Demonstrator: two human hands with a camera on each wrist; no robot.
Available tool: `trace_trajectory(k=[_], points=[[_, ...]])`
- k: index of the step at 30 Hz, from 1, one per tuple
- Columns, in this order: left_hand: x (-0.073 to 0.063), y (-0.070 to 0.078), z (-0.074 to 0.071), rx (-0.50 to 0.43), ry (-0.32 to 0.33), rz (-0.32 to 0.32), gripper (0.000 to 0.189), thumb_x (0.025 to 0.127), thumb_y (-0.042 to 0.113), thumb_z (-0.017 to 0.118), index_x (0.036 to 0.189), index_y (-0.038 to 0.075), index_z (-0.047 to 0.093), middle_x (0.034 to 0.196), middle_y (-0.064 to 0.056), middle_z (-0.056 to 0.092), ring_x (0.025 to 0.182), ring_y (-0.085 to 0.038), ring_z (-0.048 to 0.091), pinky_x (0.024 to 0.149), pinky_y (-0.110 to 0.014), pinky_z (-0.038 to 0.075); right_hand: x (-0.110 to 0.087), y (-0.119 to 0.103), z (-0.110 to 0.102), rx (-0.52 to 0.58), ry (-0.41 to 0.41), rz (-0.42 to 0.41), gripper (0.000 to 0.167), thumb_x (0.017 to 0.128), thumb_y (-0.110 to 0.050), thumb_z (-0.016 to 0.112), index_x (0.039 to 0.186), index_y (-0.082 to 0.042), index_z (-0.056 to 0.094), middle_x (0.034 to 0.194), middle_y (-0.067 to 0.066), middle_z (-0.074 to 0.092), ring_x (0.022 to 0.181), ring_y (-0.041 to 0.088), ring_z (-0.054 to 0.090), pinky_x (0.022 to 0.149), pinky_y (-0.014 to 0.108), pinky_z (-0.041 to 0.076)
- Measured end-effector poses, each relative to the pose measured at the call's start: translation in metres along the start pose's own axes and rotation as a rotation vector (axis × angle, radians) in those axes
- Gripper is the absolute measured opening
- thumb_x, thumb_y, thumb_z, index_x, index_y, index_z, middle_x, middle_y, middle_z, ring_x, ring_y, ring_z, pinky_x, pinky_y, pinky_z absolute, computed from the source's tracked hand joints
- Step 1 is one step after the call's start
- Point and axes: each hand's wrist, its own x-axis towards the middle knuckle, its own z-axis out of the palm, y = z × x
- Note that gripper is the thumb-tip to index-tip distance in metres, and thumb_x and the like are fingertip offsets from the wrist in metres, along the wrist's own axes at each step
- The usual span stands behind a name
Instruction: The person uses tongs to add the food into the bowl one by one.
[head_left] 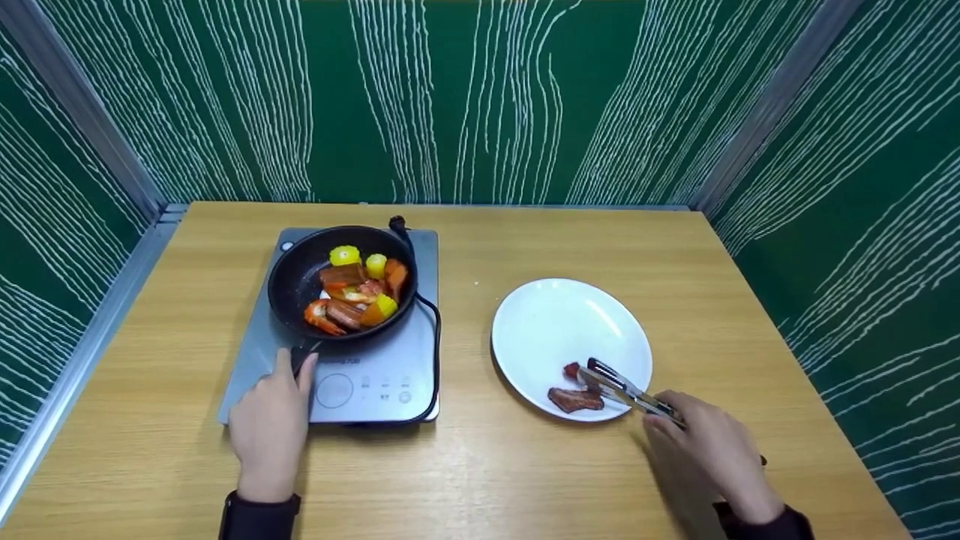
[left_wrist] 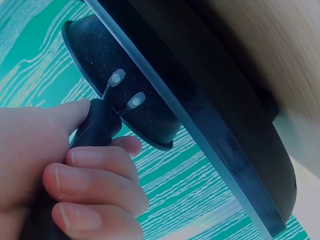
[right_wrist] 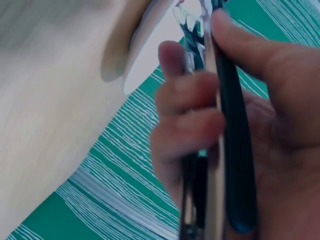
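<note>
My left hand [head_left: 271, 424] grips the black handle [left_wrist: 100, 122] of a frying pan [head_left: 289, 292], its fingers curled round it in the left wrist view. Inside the pan lie yellow corn pieces [head_left: 345, 256], a reddish shrimp [head_left: 321, 318] and several brown meat pieces [head_left: 341, 276]. In my right hand [head_left: 709, 442] is a pair of metal tongs [head_left: 637, 395] with black grips [right_wrist: 237, 150]. The tips of the tongs reach over the white plate [head_left: 540, 322], right at a small dark-red piece [head_left: 572, 370]. Just in front of them a brown piece of meat [head_left: 574, 400] lies on the plate.
The pan stands on a silver induction cooker [head_left: 259, 367] with touch controls at its front. A black power cord [head_left: 437, 352] runs along the cooker's right side. The wooden table [head_left: 480, 465] is bordered by green panels [head_left: 480, 97] with white streaks.
</note>
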Motion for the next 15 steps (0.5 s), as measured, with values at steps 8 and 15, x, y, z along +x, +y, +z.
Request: trace_trajectory(k=[8,15], points=[[-0.001,0.000,0.000,0.000,0.008,-0.004,0.046,0.102,0.039,0.062,0.118,-0.004,0.064,0.053,-0.019,0.055,0.037,-0.030,0.048,0.036,-0.038,0.032,-0.001,-0.003,0.008,-0.026,0.089,-0.030,0.030,0.097,-0.038,0.069,0.112,-0.013,0.072,0.095,0.004,0.073,0.074,0.019,0.057,0.063,0.035,0.040],[0.000,-0.001,0.001,-0.006,0.001,-0.006,0.046,0.103,0.040,0.059,0.115,-0.004,0.063,0.056,-0.020,0.058,0.040,-0.033,0.052,0.037,-0.040,0.034,-0.002,-0.005,0.013,-0.015,0.120,-0.048,0.026,0.098,-0.036,0.068,0.110,-0.013,0.072,0.090,0.001,0.072,0.071,0.017,0.055,0.061,0.034,0.038]])
